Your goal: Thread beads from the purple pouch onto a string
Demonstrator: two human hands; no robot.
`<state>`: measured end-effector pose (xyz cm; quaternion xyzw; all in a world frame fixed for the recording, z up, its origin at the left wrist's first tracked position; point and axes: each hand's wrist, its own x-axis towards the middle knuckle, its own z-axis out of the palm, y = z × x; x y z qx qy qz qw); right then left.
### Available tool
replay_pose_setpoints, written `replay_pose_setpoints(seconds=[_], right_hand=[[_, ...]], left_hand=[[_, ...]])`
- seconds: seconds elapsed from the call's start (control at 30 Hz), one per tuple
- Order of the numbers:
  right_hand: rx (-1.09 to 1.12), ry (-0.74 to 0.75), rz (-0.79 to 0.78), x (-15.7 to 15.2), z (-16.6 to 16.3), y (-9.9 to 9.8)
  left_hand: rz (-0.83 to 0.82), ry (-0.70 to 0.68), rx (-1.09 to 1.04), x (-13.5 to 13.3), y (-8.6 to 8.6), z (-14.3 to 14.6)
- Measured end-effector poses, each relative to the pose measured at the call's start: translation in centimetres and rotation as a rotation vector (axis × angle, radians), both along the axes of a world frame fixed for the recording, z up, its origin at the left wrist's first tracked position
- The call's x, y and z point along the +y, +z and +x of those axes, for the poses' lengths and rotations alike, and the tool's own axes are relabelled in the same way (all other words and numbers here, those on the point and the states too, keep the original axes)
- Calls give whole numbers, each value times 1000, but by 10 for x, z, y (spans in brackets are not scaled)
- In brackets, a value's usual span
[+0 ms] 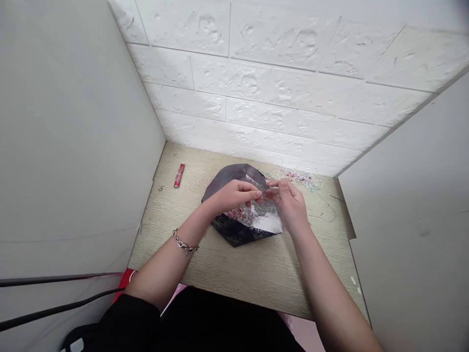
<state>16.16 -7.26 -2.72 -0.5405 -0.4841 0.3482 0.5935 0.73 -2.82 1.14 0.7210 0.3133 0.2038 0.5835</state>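
Observation:
A dark folded tray [234,233] with angled sides sits on the desk, holding many small pink, red and clear beads [238,213]. Above its right half my left hand [244,191] is closed in a pinch, thumb against forefinger. My right hand [289,200] faces it, also pinching, and the fingertips of both hands nearly meet. What lies between the fingers is too fine to make out. Behind my right hand, strung beads [302,180] in pink, white and clear lie in a loose heap.
A red tube-shaped roll [179,176] lies at the left on the wooden desk [234,274]. Small metallic bits [160,188] are near it. Thin thread [330,208] curls at the right. Panels stand on both sides, with a white brick-patterned wall [249,88] behind.

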Motion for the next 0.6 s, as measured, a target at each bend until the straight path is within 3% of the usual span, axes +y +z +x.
replay_pose_setpoints(seconds=[0.17,0.23,0.37,0.6], right_hand=[[-728,53,-179,-2,-12,-17],[-889,56,-253,-4,-18,-27],[-1001,143,-374,-6,-22,-33],[-860,591,-323,-13,-26,-12]], left_hand=[[-64,187,-105,3,-3,1],[-75,237,-145,4,-4,2],[-80,255,-182,5,-6,3],[-61,306,-186,6,-9,4]])
